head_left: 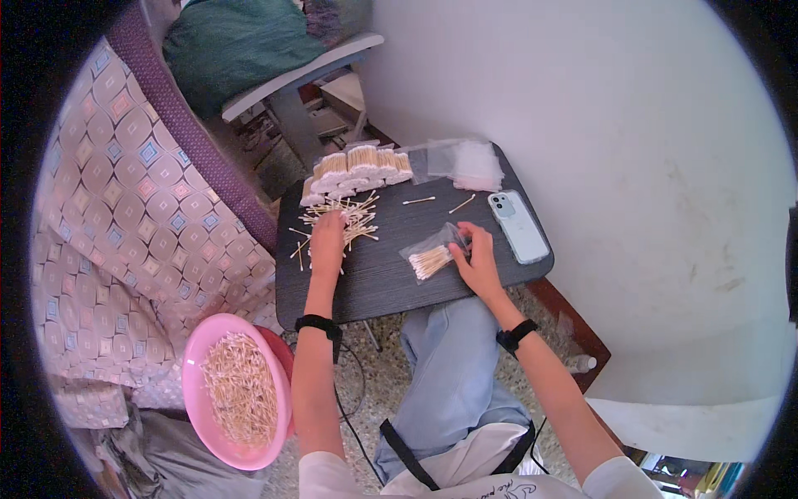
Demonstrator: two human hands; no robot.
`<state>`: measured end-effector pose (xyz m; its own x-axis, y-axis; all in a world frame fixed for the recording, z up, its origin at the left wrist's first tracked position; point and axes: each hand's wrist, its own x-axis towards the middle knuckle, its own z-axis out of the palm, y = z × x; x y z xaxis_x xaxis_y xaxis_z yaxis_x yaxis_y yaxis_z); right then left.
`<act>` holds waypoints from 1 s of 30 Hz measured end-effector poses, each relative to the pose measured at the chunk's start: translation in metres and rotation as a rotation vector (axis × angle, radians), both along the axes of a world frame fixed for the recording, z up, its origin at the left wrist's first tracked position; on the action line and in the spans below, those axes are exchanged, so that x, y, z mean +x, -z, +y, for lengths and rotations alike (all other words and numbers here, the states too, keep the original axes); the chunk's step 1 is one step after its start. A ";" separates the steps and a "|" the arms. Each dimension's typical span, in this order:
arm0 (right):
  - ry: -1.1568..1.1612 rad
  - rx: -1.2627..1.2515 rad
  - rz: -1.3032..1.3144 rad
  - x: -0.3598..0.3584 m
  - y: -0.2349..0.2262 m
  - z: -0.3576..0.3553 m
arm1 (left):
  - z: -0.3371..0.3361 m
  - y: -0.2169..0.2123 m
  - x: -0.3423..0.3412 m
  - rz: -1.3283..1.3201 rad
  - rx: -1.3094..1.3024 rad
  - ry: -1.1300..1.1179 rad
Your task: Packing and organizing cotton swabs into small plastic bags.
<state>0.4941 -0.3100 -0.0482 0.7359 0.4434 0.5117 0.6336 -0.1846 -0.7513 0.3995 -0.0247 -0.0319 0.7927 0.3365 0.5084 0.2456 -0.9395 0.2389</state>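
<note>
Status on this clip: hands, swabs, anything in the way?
Left hand in the loose swab pile. Right hand on the clear bag of swabs. Phone to the right, apart from both hands; no obstruction seen.

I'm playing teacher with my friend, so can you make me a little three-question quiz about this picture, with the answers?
1. Which hand is at the loose pile of cotton swabs, the left or the right?
2. True or false: the pink basin to the left of the black table has swabs in it.
3. Pick one. What lies near the table's right edge?
A) a spoon
B) a phone
C) a cup

Key
1. The left hand; the right hand is at a clear bag with swabs inside.
2. True.
3. B.
</note>
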 end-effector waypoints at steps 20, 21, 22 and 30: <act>0.004 -0.088 -0.061 -0.004 -0.003 0.001 | -0.019 0.016 -0.011 0.041 0.028 0.098; 0.001 -0.101 -0.051 -0.003 -0.003 -0.001 | -0.023 0.015 -0.007 0.003 0.066 0.101; -0.006 -0.111 -0.042 -0.003 -0.004 -0.001 | -0.019 0.018 -0.005 0.002 0.068 0.101; -0.016 -0.083 -0.020 -0.007 -0.005 0.003 | -0.005 0.005 -0.007 -0.061 0.050 -0.047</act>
<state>0.4874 -0.3074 -0.0429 0.7187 0.4964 0.4869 0.6515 -0.2360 -0.7210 0.3926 -0.0299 -0.0364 0.7438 0.3459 0.5720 0.2763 -0.9383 0.2082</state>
